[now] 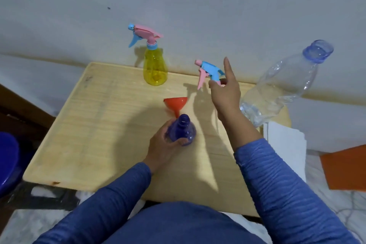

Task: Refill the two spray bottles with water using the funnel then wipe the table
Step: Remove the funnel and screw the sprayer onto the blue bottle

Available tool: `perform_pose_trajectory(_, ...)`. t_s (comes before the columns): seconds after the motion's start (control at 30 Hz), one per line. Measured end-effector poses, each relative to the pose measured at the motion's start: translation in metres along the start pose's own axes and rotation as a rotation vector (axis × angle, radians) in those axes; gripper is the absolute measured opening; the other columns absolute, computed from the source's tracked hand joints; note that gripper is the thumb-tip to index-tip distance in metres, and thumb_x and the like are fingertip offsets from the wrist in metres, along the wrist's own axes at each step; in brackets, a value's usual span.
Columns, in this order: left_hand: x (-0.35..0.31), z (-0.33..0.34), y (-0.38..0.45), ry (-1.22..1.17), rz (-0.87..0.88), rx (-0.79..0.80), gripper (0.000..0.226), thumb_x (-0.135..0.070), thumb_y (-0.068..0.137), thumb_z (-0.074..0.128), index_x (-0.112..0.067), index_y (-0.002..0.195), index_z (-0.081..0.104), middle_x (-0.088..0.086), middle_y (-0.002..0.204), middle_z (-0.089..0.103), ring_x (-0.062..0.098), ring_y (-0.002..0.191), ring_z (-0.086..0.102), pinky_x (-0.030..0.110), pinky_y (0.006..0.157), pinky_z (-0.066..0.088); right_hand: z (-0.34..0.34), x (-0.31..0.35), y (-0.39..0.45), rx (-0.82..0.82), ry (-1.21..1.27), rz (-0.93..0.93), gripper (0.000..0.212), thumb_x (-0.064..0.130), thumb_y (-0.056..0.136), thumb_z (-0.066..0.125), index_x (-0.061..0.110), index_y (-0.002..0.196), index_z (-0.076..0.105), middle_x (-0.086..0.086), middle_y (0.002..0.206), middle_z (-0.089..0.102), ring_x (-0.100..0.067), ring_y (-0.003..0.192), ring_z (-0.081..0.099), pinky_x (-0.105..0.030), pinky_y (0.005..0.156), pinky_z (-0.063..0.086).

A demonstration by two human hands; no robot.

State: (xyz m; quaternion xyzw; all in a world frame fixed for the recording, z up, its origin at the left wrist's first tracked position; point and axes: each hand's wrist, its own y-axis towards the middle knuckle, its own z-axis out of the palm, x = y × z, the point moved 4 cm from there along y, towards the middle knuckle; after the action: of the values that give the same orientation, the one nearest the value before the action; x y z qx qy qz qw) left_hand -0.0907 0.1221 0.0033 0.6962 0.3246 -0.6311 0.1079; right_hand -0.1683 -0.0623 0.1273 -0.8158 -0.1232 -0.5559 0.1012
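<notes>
A: Status near edge?
B: Blue sleeves seen at the bottom. Purple bottle (183, 132) is clasped by the left hand (165, 144), fingers curled round its body; it stands on the tabletop (95, 125), neck uncapped.
A: Funnel?
B: Orange funnel (175, 105) is located just behind the purple bottle, spout close to the neck; whether it touches cannot be told.
A: Right grip?
B: Blue-and-pink spray head (210, 73) is pinched by the right hand (225, 93), raised above the tabletop, index finger extended upward.
A: Water source?
B: Clear plastic bottle (283, 85) is seen at the right edge of the tabletop, tilted, cap off. White cloth (285, 144) is folded just in front of it.
A: Far side?
B: Yellow spray bottle (155, 69) is placed upright at the back edge by the wall, pink-and-blue head fitted.
</notes>
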Motion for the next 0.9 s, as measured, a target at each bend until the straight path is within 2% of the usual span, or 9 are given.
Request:
perform_pose_trajectory(0.07, -0.001, 0.0, 0.0, 0.009, 0.01, 0.007, 0.076, -0.057, 0.052, 0.075, -0.045, 0.122, 0.047, -0.021, 0.114, 0.06, -0.002, 0.105, 0.057, 0.016, 0.085, 0.047, -0.008, 0.025, -0.002, 0.002, 0.103, -0.005, 0.061, 0.006, 0.083, 0.051, 0.037, 0.135, 0.044, -0.001, 0.089, 0.053, -0.012, 0.071, 0.051, -0.028, 0.074, 0.05)
perform_pose_trajectory(0.13, -0.002, 0.0, -0.001, 0.011, 0.018, 0.009, 0.077, -0.056, 0.053, 0.076, -0.042, 0.124, 0.05, -0.018, 0.116, 0.061, 0.002, 0.106, 0.058, 0.021, 0.087, 0.048, -0.016, 0.044, -0.005, -0.021, 0.161, -0.016, 0.053, 0.01, 0.079, 0.057, 0.039, 0.123, 0.053, -0.002, 0.092, 0.057, -0.017, 0.078, 0.056, -0.04, 0.082, 0.054)
perform_pose_trajectory(0.2, -0.001, 0.0, 0.0, 0.023, 0.018, 0.005, 0.079, -0.056, 0.053, 0.075, -0.04, 0.126, 0.051, -0.016, 0.117, 0.061, 0.006, 0.106, 0.059, 0.027, 0.09, 0.049, -0.022, 0.058, -0.008, -0.038, 0.212, -0.016, 0.048, 0.013, 0.075, 0.063, 0.04, 0.114, 0.053, 0.001, 0.085, 0.056, -0.017, 0.08, 0.059, -0.048, 0.086, 0.054)
perform_pose_trajectory(0.27, -0.001, -0.001, 0.0, 0.033, 0.024, 0.007, 0.081, -0.057, 0.053, 0.074, -0.04, 0.127, 0.05, -0.015, 0.118, 0.06, 0.008, 0.107, 0.058, 0.029, 0.092, 0.049, -0.026, 0.069, -0.014, -0.054, 0.243, -0.051, 0.046, 0.014, 0.074, 0.067, 0.04, 0.11, 0.053, 0.005, 0.082, 0.055, -0.017, 0.084, 0.061, -0.048, 0.087, 0.053)
perform_pose_trajectory(0.37, 0.002, -0.002, 0.0, 0.052, 0.03, 0.003, 0.084, -0.06, 0.055, 0.073, -0.038, 0.132, 0.048, -0.014, 0.122, 0.059, 0.008, 0.11, 0.057, 0.035, 0.096, 0.049, -0.025, 0.076, -0.024, -0.076, 0.27, -0.118, 0.044, 0.013, 0.077, 0.068, 0.039, 0.109, 0.052, 0.01, 0.085, 0.056, -0.012, 0.088, 0.06, -0.046, 0.086, 0.054)
perform_pose_trajectory(0.5, 0.0, -0.001, 0.0, 0.068, 0.041, 0.008, 0.084, -0.06, 0.056, 0.072, -0.039, 0.133, 0.047, -0.016, 0.12, 0.061, 0.006, 0.108, 0.058, 0.037, 0.096, 0.049, -0.017, 0.066, -0.038, -0.091, 0.279, -0.161, 0.045, 0.012, 0.079, 0.068, 0.038, 0.112, 0.051, 0.01, 0.09, 0.054, 0.011, 0.071, 0.055, -0.042, 0.085, 0.055)
perform_pose_trajectory(0.73, -0.001, -0.001, -0.001, 0.083, 0.065, 0.017, 0.081, -0.063, 0.057, 0.072, -0.042, 0.131, 0.045, -0.019, 0.119, 0.059, 0.005, 0.11, 0.057, 0.039, 0.097, 0.049, 0.0, 0.03, -0.066, -0.009, 0.275, -0.232, 0.046, 0.009, 0.081, 0.067, 0.035, 0.115, 0.05, 0.011, 0.096, 0.055, 0.001, 0.079, 0.052, -0.015, 0.073, 0.048)
perform_pose_trajectory(0.8, -0.003, 0.0, -0.002, 0.076, 0.072, 0.004, 0.069, -0.062, 0.056, 0.072, -0.055, 0.12, 0.047, -0.023, 0.114, 0.061, 0.003, 0.108, 0.058, 0.038, 0.097, 0.048, 0.009, 0.015, -0.076, 0.071, 0.275, -0.252, 0.045, 0.003, 0.082, 0.066, 0.029, 0.116, 0.051, 0.009, 0.102, 0.057, -0.004, 0.085, 0.054, -0.012, 0.072, 0.048)
perform_pose_trajectory(0.9, -0.007, 0.001, -0.003, 0.1, 0.105, 0.012, 0.063, -0.066, 0.058, 0.071, -0.065, 0.114, 0.043, -0.022, 0.113, 0.063, 0.003, 0.107, 0.059, 0.038, 0.095, 0.049, 0.02, -0.01, -0.091, 0.181, 0.253, -0.202, 0.043, 0.001, 0.082, 0.065, 0.024, 0.117, 0.053, 0.021, 0.103, 0.055, 0.007, 0.088, 0.057, -0.011, 0.074, 0.049)
